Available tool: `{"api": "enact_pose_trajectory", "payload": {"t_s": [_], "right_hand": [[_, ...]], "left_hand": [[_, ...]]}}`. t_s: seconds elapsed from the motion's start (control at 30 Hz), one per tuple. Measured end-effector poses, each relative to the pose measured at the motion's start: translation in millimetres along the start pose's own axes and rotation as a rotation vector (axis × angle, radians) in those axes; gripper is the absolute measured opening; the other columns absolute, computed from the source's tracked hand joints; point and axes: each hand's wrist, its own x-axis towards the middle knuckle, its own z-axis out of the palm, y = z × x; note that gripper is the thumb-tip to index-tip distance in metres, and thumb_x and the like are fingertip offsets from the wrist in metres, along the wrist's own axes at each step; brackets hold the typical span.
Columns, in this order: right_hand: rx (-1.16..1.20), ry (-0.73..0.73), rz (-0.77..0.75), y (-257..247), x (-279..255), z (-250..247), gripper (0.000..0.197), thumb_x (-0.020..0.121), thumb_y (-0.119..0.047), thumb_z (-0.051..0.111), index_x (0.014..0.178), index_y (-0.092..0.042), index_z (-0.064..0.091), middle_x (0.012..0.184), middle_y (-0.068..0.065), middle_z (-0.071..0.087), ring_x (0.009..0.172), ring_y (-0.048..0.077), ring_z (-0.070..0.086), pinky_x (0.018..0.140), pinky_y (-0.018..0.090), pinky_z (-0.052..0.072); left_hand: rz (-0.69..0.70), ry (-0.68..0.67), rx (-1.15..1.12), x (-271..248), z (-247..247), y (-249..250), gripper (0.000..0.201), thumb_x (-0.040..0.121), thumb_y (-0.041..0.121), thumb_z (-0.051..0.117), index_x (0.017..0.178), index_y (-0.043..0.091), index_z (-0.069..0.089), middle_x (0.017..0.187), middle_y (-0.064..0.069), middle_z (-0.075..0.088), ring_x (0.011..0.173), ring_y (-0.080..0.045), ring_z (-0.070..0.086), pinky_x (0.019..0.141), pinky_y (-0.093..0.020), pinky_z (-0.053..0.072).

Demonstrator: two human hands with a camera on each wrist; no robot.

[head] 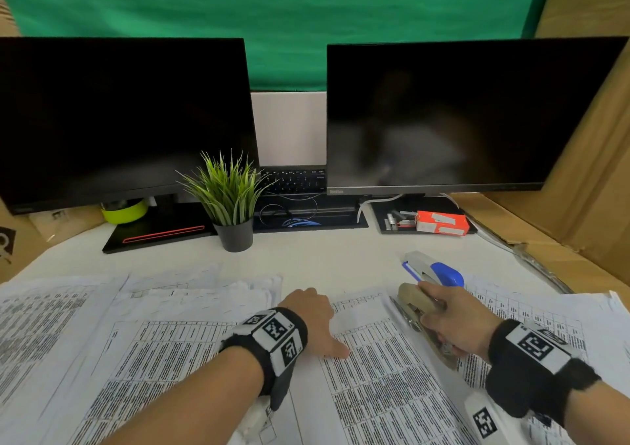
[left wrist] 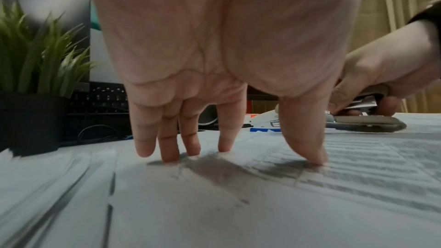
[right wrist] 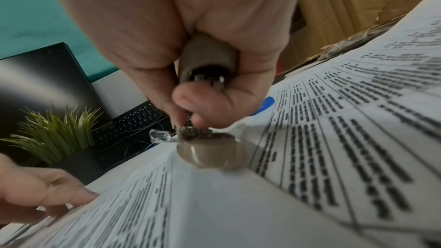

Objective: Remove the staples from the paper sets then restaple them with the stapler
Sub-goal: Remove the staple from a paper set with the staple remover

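Printed paper sets [head: 375, 376] cover the near half of the white desk. My left hand [head: 313, 322] rests on the middle set, straight fingertips [left wrist: 167, 154] and thumb pressing the sheet [left wrist: 238, 205] down. My right hand [head: 453, 322] grips a beige stapler [head: 414, 304] that lies on the papers at the right, nose pointing away from me. In the right wrist view my fingers curl around the beige stapler [right wrist: 207, 59], whose base [right wrist: 210, 152] sits on the paper [right wrist: 334, 139]. A blue and grey stapler [head: 433, 270] lies just beyond it.
Two dark monitors [head: 470, 117] stand at the back, with a keyboard [head: 296, 180] between them. A potted green plant [head: 231, 202] sits ahead of my left hand. A red staple box [head: 439, 223] and loose staple strips lie at the back right. Cardboard [head: 586, 171] walls the right side.
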Motion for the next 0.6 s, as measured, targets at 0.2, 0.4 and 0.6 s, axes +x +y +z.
{"api": "enact_pose_trajectory", "payload": {"t_s": [0.2, 0.4, 0.6], "right_hand": [[-0.011, 0.001, -0.007, 9, -4, -4, 0.052, 0.092, -0.007, 0.054, 0.14, -0.025, 0.043, 0.071, -0.002, 0.053, 0.053, 0.013, 0.052, 0.046, 0.019, 0.042], [0.057, -0.028, 0.03, 15, -7, -1, 0.057, 0.092, -0.003, 0.051, 0.143, -0.025, 0.039, 0.065, 0.006, 0.049, 0.044, 0.016, 0.045, 0.043, 0.023, 0.042], [0.001, -0.045, 0.042, 9, -7, 6, 0.059, 0.093, -0.006, 0.05, 0.147, -0.024, 0.033, 0.073, 0.002, 0.049, 0.046, 0.015, 0.049, 0.043, 0.023, 0.045]], "left_hand": [[0.036, -0.037, 0.008, -10, -4, 11, 0.075, 0.088, 0.059, 0.058, 0.147, 0.016, 0.039, 0.14, -0.011, 0.044, 0.128, -0.027, 0.041, 0.105, -0.034, 0.036], [-0.146, 0.193, -0.566, -2, 13, -32, 0.055, 0.089, 0.027, 0.065, 0.141, 0.022, 0.049, 0.14, 0.001, 0.052, 0.125, -0.016, 0.05, 0.103, -0.022, 0.036], [-0.3, 0.214, -0.675, 13, 28, -72, 0.05, 0.087, 0.012, 0.066, 0.135, 0.013, 0.053, 0.121, -0.001, 0.061, 0.104, -0.014, 0.056, 0.091, -0.016, 0.04]]}}
